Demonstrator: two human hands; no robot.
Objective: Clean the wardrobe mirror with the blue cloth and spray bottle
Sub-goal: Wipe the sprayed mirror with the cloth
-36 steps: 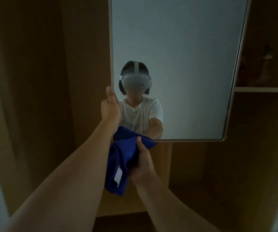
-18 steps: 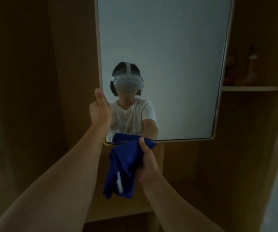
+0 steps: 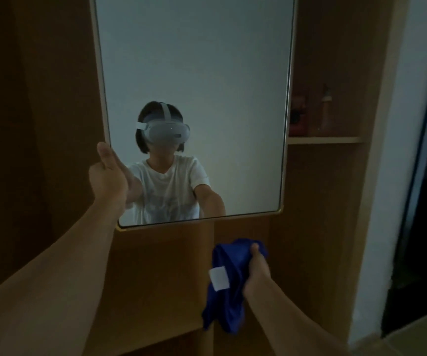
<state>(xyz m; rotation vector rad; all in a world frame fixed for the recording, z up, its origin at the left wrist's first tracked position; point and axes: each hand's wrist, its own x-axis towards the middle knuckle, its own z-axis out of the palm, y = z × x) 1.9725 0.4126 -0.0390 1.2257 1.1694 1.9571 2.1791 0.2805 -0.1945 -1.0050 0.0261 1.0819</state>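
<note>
Clutching bunched blue cloth (image 3: pixel 229 299) in right hand (image 3: pixel 257 271), just under the mirror (image 3: pixel 194 73), so needs lifting up-left. Steadying its left edge with left hand (image 3: pixel 107 176), can't tell the grip tbh.

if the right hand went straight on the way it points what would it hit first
Probably the wooden panel below the mirror: the right hand, gripping the blue cloth, sits under the mirror's bottom edge and points at the wood. Depth is unclear.
</note>
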